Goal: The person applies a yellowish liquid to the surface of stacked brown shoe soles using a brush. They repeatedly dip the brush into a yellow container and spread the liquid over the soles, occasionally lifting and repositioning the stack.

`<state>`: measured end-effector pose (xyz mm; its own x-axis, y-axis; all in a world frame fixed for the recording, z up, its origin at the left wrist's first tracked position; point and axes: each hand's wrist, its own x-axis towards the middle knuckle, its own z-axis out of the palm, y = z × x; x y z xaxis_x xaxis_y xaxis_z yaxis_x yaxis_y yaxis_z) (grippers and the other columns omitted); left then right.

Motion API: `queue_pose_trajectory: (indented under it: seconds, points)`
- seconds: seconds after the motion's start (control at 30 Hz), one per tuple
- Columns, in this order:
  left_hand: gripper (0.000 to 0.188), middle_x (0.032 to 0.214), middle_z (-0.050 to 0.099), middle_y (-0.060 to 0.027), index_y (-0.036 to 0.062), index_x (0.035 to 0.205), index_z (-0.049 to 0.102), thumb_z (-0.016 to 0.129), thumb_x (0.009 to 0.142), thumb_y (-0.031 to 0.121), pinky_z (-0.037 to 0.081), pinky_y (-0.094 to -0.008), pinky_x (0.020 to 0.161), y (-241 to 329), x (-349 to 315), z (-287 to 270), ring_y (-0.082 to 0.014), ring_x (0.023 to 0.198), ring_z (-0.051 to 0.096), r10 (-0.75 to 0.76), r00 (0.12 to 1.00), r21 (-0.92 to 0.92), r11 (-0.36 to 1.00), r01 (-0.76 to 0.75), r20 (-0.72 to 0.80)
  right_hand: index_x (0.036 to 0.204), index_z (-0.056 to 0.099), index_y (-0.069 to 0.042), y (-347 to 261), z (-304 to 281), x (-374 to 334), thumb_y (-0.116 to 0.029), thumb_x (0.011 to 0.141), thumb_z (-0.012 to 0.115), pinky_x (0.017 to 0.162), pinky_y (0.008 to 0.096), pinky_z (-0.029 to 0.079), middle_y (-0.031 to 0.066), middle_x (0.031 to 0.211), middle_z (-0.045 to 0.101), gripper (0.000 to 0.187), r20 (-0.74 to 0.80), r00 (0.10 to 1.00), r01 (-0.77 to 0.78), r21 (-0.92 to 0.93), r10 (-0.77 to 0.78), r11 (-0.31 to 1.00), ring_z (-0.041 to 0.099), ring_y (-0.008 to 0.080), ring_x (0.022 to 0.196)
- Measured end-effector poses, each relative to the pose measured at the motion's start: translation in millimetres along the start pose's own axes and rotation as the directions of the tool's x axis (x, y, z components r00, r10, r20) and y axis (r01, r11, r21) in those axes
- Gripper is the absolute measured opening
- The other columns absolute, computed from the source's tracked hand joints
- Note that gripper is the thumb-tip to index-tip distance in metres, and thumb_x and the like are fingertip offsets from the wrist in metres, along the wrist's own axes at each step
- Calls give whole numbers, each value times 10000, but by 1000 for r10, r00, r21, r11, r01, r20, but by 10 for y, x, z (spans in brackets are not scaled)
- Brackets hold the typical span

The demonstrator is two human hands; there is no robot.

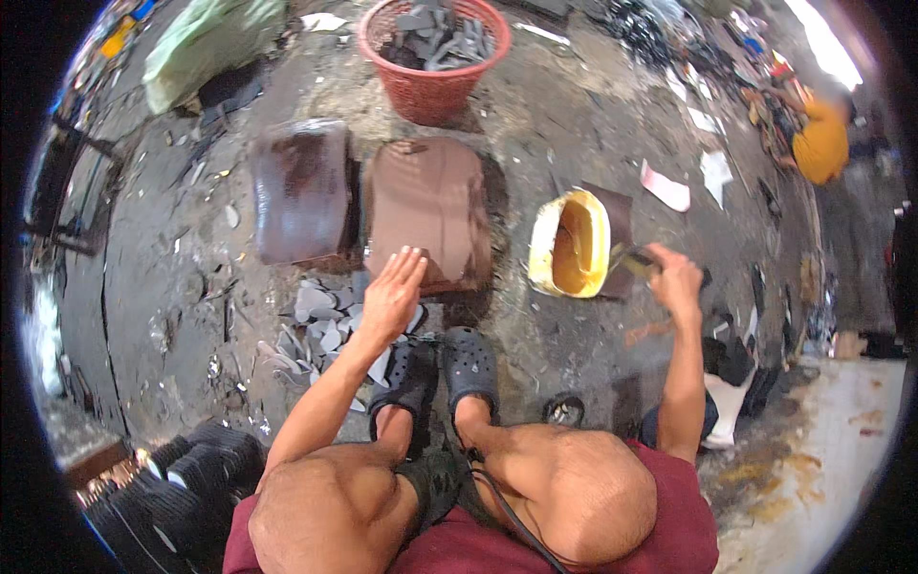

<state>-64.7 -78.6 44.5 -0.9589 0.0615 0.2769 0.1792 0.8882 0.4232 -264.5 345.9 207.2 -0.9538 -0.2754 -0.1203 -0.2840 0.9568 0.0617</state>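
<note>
My left hand [390, 292] lies with straight fingers on the near edge of a brown block-like stack of sheets [426, 206]. A darker, glossy brown stack [301, 196] sits just left of it. My right hand [675, 279] is closed round a dark-handled brush [635, 260], blurred by motion. The brush is beside the right rim of a cut-open whitish plastic container [542, 251], which holds thick yellow-amber glue-like stuff [574, 263]. A dark brown sheet [617, 212] lies partly under the container.
Grey cut-out pieces [325, 320] are heaped near my left shoe [402, 373]. Beyond the stacks stands a red basket [435, 91] of grey scraps. Black soles [182, 488] are piled at lower left. A person in yellow [822, 139] is at far right.
</note>
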Motion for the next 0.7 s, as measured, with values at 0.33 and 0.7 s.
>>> queue_pose_trajectory:
  seconds: [0.33, 0.7]
  points:
    - [510, 1416, 571, -165, -14, 1302, 582, 598, 793, 20, 407, -452, 1156, -46, -171, 10, -324, 1362, 511, -28, 1000, 0, 1000, 28, 6, 1312, 616, 10, -2429, 124, 1733, -270, 801, 783, 1040, 393, 459, 228, 1303, 649, 606, -80, 873, 374, 744, -482, 553, 619, 298, 1237]
    - [546, 1432, 551, -169, -30, 1315, 568, 606, 773, 21, 379, -440, 1175, -11, -78, 18, -324, 1388, 477, -39, 998, -42, 998, 41, 52, 1310, 631, -204, -3414, 767, 1789, -118, 837, 612, 756, 519, 575, 191, 930, 735, 481, -198, 845, 530, 190, -497, 826, 725, 391, 864]
